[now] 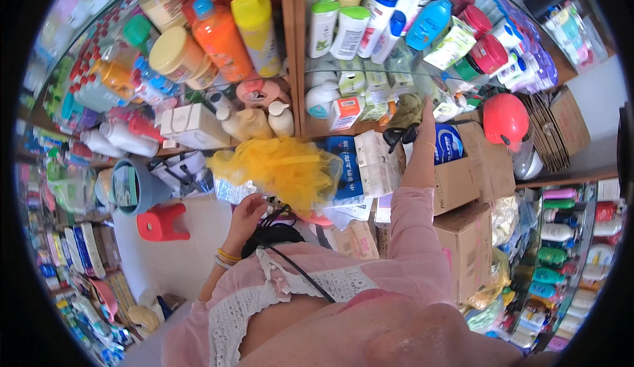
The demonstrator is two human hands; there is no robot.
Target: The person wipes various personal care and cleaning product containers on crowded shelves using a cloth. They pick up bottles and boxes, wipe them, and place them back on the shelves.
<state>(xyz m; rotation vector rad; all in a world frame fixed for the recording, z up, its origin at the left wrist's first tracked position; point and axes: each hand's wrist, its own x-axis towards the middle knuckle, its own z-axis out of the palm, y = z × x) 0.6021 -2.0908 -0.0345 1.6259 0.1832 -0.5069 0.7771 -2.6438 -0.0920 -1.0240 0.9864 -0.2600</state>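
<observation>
My left hand (248, 214) is in front of my body, its fingers loosely bent and a little apart, with nothing visible in them. It is just below a yellow mesh bundle (284, 169) and a blue-white plastic package (232, 190). My right arm stretches forward to the lower shelf. There my right hand (426, 115) is seen edge-on, fingers extended, beside an olive cloth-like bundle (407, 111) and a white-green package (445, 109). Its fingertips are hard to make out against the glass shelf. Black straps (401, 136) lie close to its wrist.
Bottles and jars crowd the glass shelves (386, 65) ahead. Open cardboard boxes (454, 181) and a red round object (506, 119) stand at the right. At the left are a red stool (163, 222) and a blue-grey bucket (150, 185). A wooden divider (294, 57) rises in the middle.
</observation>
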